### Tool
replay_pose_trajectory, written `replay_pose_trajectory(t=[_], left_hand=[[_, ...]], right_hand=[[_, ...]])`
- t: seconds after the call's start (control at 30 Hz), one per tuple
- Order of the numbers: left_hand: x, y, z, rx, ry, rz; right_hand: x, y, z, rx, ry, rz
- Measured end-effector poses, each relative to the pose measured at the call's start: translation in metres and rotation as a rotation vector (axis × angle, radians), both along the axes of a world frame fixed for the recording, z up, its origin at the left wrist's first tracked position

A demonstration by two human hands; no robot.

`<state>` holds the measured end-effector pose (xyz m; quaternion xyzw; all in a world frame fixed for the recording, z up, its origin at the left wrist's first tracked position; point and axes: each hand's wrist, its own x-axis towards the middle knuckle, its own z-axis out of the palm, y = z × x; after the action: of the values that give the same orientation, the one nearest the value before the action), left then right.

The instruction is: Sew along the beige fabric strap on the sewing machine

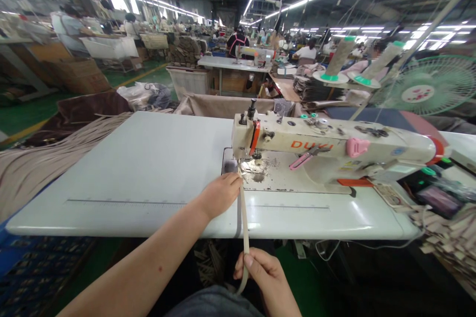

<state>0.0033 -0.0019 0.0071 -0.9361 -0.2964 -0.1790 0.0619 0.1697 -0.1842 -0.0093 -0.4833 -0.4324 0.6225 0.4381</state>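
A narrow beige fabric strap [244,220] runs from under the needle area of the sewing machine [290,143] over the table's front edge toward my lap. Close in front of the presser foot, my left hand [224,191] holds the strap with its fingers pressed together. Below the table edge, my right hand [259,268] pinches the same strap between thumb and fingers, and its end curls down beneath. A printed ruler line [126,202] crosses the white tabletop [167,158] under the left forearm.
Many long straps [74,141] hang off the table's left side. More strap bundles [446,237] lie at the right. A green fan [427,86] and thread cones [340,57] stand behind the machine. A blue crate [37,267] is at lower left. Several people work farther back.
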Motion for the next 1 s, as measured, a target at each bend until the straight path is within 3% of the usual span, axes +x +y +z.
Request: replay_pose_trajectory(t=[0.33,0.73,1.0], left_hand=[[0.003,0.003,-0.001,-0.031,-0.033,0.037],[0.004,0.003,-0.003,-0.048,-0.073,0.083],[0.002,0.001,-0.003,0.045,0.033,0.021]], right_hand=[[0.000,0.000,0.002,-0.032,0.005,0.025],[0.004,-0.001,-0.009,-0.012,0.051,0.078],[0.003,0.005,-0.005,0.163,-0.060,0.032]])
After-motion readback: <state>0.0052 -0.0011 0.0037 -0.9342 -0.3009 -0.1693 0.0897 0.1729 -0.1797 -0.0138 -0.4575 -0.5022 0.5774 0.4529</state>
